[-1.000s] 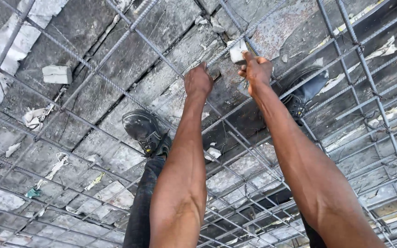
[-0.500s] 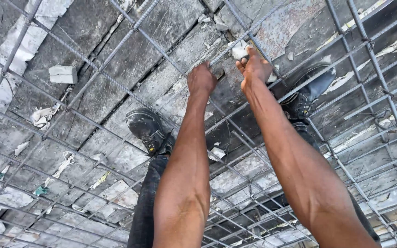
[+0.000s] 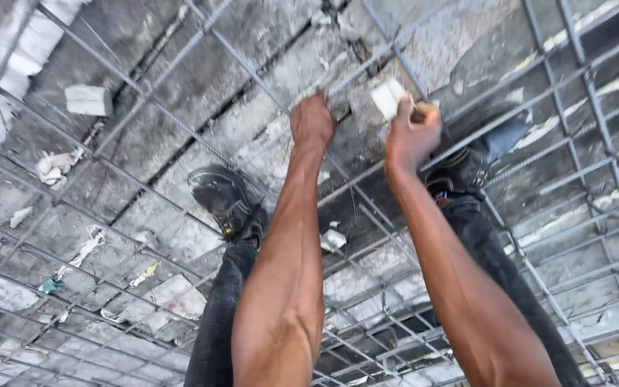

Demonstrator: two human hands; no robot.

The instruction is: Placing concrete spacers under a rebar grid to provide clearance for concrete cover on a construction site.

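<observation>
A small white block (image 3: 387, 97) is held in the fingers of the right hand (image 3: 411, 132), just above the crossing steel bars (image 3: 252, 68). The left hand (image 3: 312, 120) is closed around a bar just beside it. Both hands are seen low over the grey concrete floor (image 3: 145, 43). Two dark shoes (image 3: 225, 201) are planted on the bars below.

My two arms are bare, with no sleeves, no gloves and no watch. My left hand (image 3: 313, 120) and my right hand (image 3: 411, 132) are also uncovered, near the upper middle of the frame. I wear dark grey trousers (image 3: 216, 330), a little dusty. My shoes (image 3: 227, 201) are black and worn, with grey dust on them.
</observation>
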